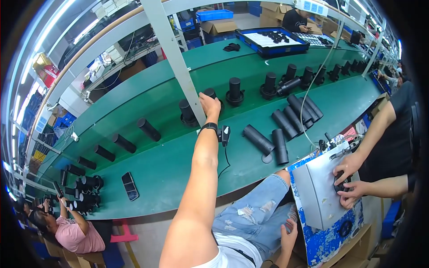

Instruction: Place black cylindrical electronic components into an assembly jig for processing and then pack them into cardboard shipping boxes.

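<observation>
My left arm reaches across the green bench to the belt, and my left hand is closed around a black cylinder that stands upright. Part of this cylinder is hidden by my fingers. Beside it, to the left, stands a black cylinder with a wide base; to the right is a flanged black cylinder. Low in the view, my right hand rests by my thigh, thumb and fingers apart, with no object visible in it.
Several black tubes lie on the bench at right. A phone lies at left. A metal post rises near my left hand. At right, a co-worker's hands work on a black ring at a grey box. Another person sits far left.
</observation>
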Action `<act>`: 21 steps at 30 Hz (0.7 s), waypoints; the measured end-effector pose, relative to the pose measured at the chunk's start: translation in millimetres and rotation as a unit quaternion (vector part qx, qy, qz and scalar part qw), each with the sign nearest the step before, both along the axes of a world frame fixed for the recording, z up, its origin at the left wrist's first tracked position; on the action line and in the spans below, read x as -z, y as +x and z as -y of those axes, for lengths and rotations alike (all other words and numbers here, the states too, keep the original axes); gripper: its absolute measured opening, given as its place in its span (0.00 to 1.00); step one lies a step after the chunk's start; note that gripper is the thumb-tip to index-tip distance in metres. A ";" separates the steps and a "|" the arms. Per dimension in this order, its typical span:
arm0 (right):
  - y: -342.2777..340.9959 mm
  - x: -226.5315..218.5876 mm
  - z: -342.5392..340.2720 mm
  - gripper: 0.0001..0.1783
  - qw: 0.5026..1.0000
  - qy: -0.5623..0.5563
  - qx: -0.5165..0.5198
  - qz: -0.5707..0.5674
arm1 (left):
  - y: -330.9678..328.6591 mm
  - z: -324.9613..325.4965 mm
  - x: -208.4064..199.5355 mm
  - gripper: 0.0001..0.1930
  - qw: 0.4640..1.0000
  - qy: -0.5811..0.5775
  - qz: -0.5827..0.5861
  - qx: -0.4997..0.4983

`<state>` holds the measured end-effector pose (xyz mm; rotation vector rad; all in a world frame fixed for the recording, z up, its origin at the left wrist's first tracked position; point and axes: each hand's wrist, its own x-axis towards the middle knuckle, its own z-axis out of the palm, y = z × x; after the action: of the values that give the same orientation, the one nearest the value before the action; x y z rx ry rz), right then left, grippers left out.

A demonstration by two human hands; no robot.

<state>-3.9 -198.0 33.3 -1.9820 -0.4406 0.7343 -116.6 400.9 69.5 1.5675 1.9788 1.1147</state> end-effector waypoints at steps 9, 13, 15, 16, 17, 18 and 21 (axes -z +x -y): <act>-2.0 4.6 -28.9 0.21 0.996 0.037 -0.033 0.068 | -58.8 185.3 -19.3 0.24 0.886 0.205 -0.075 0.408; -19.7 5.1 -42.3 0.20 0.992 0.029 -0.100 0.070 | -175.9 197.4 -27.0 0.13 0.890 0.292 -0.164 0.310; -27.2 6.4 -47.5 0.20 0.988 0.024 -0.138 0.065 | -237.3 169.3 -38.5 0.15 0.900 0.312 -0.227 0.204; -30.5 10.5 -55.3 0.20 0.983 0.030 -0.170 0.068 | -271.4 150.8 -35.4 0.16 0.910 0.270 -0.266 0.166; -34.8 13.5 -60.1 0.20 0.979 0.040 -0.179 0.083 | -300.5 137.8 -38.1 0.17 0.906 0.274 -0.298 0.123; -36.1 17.9 -57.4 0.20 0.978 0.036 -0.192 0.075 | -321.4 126.8 -40.8 0.19 0.911 0.255 -0.313 0.083; -22.2 38.3 -55.2 0.20 0.988 0.023 -0.142 0.056 | -350.9 80.8 -32.9 0.25 0.878 0.236 -0.415 0.042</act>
<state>-26.1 -142.8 -5.0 -1.9451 -0.8114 0.7832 -467.5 320.1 102.4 2.7209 2.1668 1.0264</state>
